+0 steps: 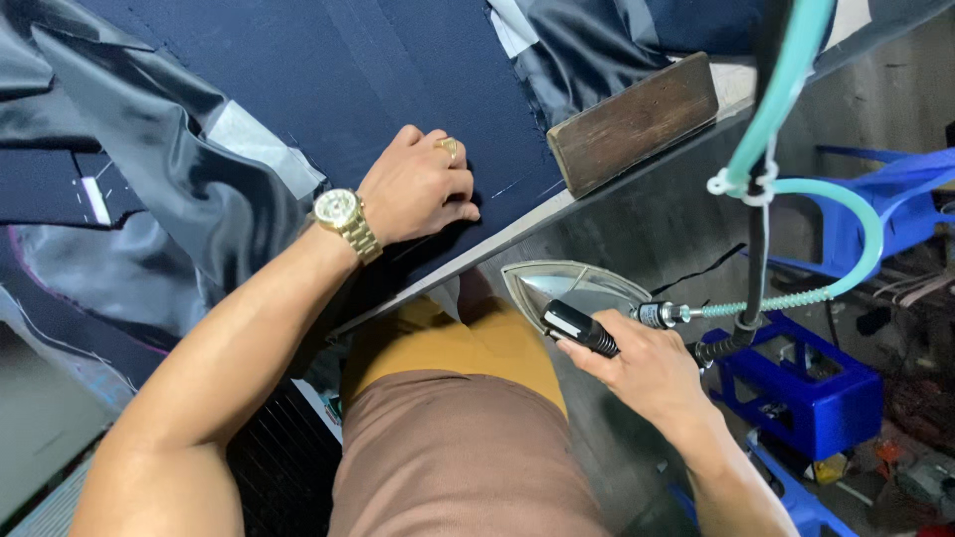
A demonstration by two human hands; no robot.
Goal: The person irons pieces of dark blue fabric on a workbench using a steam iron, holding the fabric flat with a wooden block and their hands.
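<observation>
Upper left of frame: dark satin lining (189,199), soft, slippery, likely slides under touch. Centre upper: navy cloth (398,80) spread flat on desk (557,207), limp, light, would crease easily. Left hand (423,189) rests on it near desk edge, fingers curled, pressing cloth down, gripping nothing. Wooden block (632,121) upper centre-right, at desk edge. Lower right of centre: steam iron (572,288) held below desk level, soleplate tilted up; looks heavy, rigid, probably hot, so take by black handle only. Right hand (642,368) fingers closed round that handle. Teal hose (796,99) trails from iron's rear.
</observation>
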